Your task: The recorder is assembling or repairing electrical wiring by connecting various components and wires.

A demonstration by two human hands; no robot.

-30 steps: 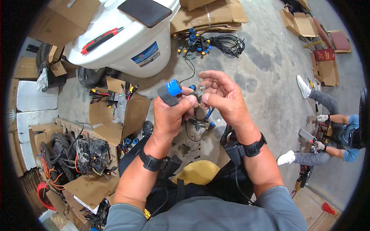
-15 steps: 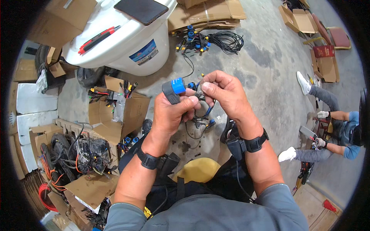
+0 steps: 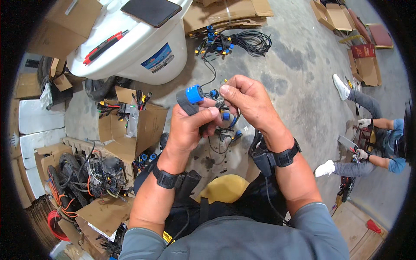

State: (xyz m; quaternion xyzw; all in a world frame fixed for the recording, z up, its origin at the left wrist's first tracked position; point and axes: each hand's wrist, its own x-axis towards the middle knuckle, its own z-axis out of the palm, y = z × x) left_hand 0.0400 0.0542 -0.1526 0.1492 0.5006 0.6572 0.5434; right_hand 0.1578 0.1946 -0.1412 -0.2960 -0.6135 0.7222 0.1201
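Note:
A blue and black round cable connector (image 3: 194, 94) is gripped in my left hand (image 3: 184, 128), its black body against the palm and its blue collar pointing up and right. My right hand (image 3: 249, 99) is close on the right, thumb and index finger pinched together. What that pinch holds is too small to make out; a small yellow tip (image 3: 225, 81) shows just above it. Between and below my hands hang dark cables with another blue connector (image 3: 225, 116). A further blue-ended connector (image 3: 236, 135) is lower down, beneath my hands.
Coiled black cables (image 3: 251, 43) with blue and yellow connectors lie on the floor ahead. A white tub (image 3: 125, 60) stands front left, bearing a phone (image 3: 151, 11) and red-black pens (image 3: 103, 47). Open cardboard boxes (image 3: 149, 125) of cables are left. Another person (image 3: 385, 130) sits at right.
Both hands have shifted slightly left. The right fingertips have moved up a little, and a blue connector now shows in the gap between the hands.

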